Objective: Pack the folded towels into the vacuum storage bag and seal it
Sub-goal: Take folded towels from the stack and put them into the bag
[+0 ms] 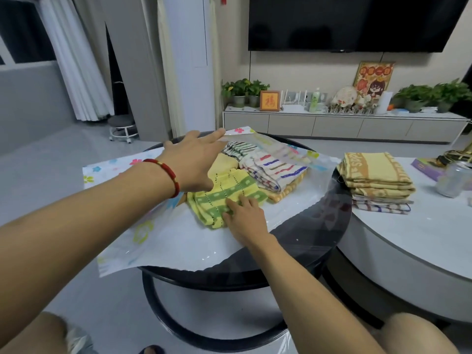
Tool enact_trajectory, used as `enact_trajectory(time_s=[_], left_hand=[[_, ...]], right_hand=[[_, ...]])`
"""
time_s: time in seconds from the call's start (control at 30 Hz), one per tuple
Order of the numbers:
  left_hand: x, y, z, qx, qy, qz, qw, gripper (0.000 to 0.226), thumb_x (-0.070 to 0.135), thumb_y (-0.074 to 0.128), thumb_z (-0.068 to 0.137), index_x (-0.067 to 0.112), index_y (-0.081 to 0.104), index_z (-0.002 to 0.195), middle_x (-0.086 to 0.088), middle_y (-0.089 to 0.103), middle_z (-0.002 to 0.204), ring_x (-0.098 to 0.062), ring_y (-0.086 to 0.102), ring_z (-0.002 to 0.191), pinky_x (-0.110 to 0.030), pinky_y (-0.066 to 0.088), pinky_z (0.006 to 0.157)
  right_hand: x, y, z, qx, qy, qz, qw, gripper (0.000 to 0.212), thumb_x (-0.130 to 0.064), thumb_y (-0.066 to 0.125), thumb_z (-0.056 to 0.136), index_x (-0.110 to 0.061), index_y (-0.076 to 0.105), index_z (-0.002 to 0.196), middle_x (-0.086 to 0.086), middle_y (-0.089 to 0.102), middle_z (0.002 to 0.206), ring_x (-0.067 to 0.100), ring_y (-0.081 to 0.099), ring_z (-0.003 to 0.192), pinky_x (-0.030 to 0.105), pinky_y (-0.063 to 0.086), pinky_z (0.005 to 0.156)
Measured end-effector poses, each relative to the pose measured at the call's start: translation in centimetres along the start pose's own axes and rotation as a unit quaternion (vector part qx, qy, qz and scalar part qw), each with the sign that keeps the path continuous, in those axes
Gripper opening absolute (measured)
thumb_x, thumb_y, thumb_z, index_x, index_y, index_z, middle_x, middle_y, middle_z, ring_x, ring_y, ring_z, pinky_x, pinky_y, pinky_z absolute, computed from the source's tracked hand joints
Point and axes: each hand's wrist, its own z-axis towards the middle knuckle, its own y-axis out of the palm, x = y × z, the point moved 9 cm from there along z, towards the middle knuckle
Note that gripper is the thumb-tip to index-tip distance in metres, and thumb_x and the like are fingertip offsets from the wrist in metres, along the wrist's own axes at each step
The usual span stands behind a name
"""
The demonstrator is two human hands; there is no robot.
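A clear vacuum storage bag (176, 241) with flower prints lies flat across a round black glass table (329, 241). Several folded towels lie on it, under its raised clear top sheet: a yellow-green towel (219, 192) nearest me, a colour-striped towel (273, 172) to its right and a green-striped towel (240, 149) behind. My left hand (191, 162), with a red bracelet on the wrist, reaches palm down over the towels, its fingertips at the bag's far edge. My right hand (245, 218) lies with spread fingers on the near corner of the yellow-green towel.
A stack of folded yellow-orange and checked towels (375, 182) sits on the white round table (408, 233) to the right, beside a glass jar (453, 180) and a purple book (425, 168). A TV cabinet with plants stands at the back wall. My knees are below the table.
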Motion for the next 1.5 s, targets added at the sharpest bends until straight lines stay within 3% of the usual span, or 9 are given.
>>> enact_trajectory(time_s=[0.13, 0.23, 0.47, 0.6, 0.77, 0.93, 1.17, 1.37, 1.5], left_hand=[[0.3, 0.2, -0.4, 0.009, 0.009, 0.026, 1.0, 0.086, 0.033, 0.073, 0.076, 0.03, 0.028, 0.149, 0.015, 0.003, 0.166, -0.03, 0.026, 0.143, -0.065, 0.048, 0.09], [0.6, 0.4, -0.6, 0.02, 0.012, 0.034, 0.999, 0.085, 0.035, 0.07, 0.077, 0.031, 0.027, 0.149, 0.013, 0.003, 0.166, -0.03, 0.026, 0.142, -0.063, 0.047, 0.093], [4.7, 2.3, 1.5, 0.037, 0.05, 0.034, 0.997, 0.083, 0.04, 0.068, 0.08, 0.042, 0.023, 0.151, 0.003, 0.002, 0.167, -0.035, 0.018, 0.146, -0.066, 0.034, 0.107], [8.4, 3.3, 3.8, 0.046, 0.096, 0.054, 0.993, 0.072, 0.046, 0.065, 0.082, 0.039, 0.034, 0.146, -0.001, 0.006, 0.166, -0.037, 0.019, 0.146, -0.067, 0.032, 0.108], [11.5, 4.0, 7.3, 0.04, 0.116, 0.064, 0.99, 0.068, 0.044, 0.063, 0.085, 0.035, 0.036, 0.147, -0.002, 0.007, 0.166, -0.039, 0.018, 0.146, -0.069, 0.03, 0.108], [12.8, 4.3, 10.7, 0.027, 0.113, 0.053, 0.992, 0.075, 0.056, 0.064, 0.083, 0.037, 0.033, 0.148, -0.004, 0.004, 0.167, -0.04, 0.016, 0.148, -0.069, 0.027, 0.109], [13.0, 3.8, 13.5, 0.022, 0.096, -0.025, 0.995, 0.083, 0.054, 0.069, 0.077, 0.036, 0.032, 0.149, -0.001, 0.009, 0.167, -0.037, 0.021, 0.146, -0.066, 0.034, 0.108], [12.6, 3.6, 13.7, 0.021, 0.083, -0.044, 0.995, 0.086, 0.056, 0.068, 0.078, 0.039, 0.026, 0.151, 0.0, 0.008, 0.167, -0.034, 0.02, 0.148, -0.063, 0.034, 0.11], [12.0, 3.2, 12.8, 0.03, 0.075, -0.044, 0.996, 0.084, 0.054, 0.068, 0.079, 0.04, 0.028, 0.151, -0.001, 0.011, 0.166, -0.034, 0.022, 0.147, -0.063, 0.036, 0.108]], right_hand=[[-0.9, 0.1, 1.8, -0.043, -0.027, -0.016, 0.999, 0.051, -0.041, 0.038, 0.108, -0.024, 0.039, 0.156, 0.015, 0.034, 0.162, 0.038, 0.028, 0.146, 0.048, 0.031, 0.118], [-0.7, -1.9, 1.5, -0.064, -0.069, 0.039, 0.995, 0.048, -0.041, 0.044, 0.107, -0.021, 0.051, 0.15, 0.012, 0.053, 0.149, 0.035, 0.043, 0.138, 0.048, 0.031, 0.117], [12.2, -10.6, -4.0, 0.086, 0.032, 0.206, 0.974, 0.022, -0.032, 0.062, 0.095, -0.02, 0.078, 0.088, -0.011, 0.076, 0.085, 0.006, 0.067, 0.075, 0.03, 0.05, 0.07], [24.5, -15.6, -6.1, 0.194, 0.171, 0.253, 0.932, 0.027, -0.029, 0.061, 0.091, -0.01, 0.078, 0.082, 0.009, 0.077, 0.076, 0.02, 0.067, 0.067, 0.033, 0.05, 0.063], [36.0, -20.1, -5.5, 0.265, 0.293, 0.124, 0.91, 0.028, -0.024, 0.058, 0.094, -0.009, 0.079, 0.105, 0.018, 0.077, 0.107, 0.038, 0.068, 0.1, 0.037, 0.051, 0.083], [40.9, -20.8, -0.6, 0.189, 0.334, -0.021, 0.923, 0.041, -0.043, 0.054, 0.101, -0.028, 0.063, 0.139, 0.021, 0.057, 0.144, 0.043, 0.053, 0.13, 0.052, 0.047, 0.106], [44.7, -21.1, 3.0, 0.187, 0.378, 0.009, 0.907, 0.04, -0.047, 0.069, 0.092, -0.031, 0.068, 0.128, 0.02, 0.065, 0.13, 0.042, 0.053, 0.127, 0.052, 0.032, 0.111], [44.9, -21.4, 5.1, 0.089, 0.366, 0.139, 0.916, 0.047, -0.009, 0.073, 0.089, -0.027, 0.066, 0.132, 0.013, 0.065, 0.106, 0.028, 0.063, 0.078, 0.038, 0.06, 0.073], [45.0, -21.9, 3.9, 0.135, 0.368, 0.362, 0.846, 0.04, 0.004, 0.061, 0.091, -0.012, 0.073, 0.124, 0.008, 0.055, 0.084, 0.018, 0.045, 0.065, 0.027, 0.038, 0.052]])
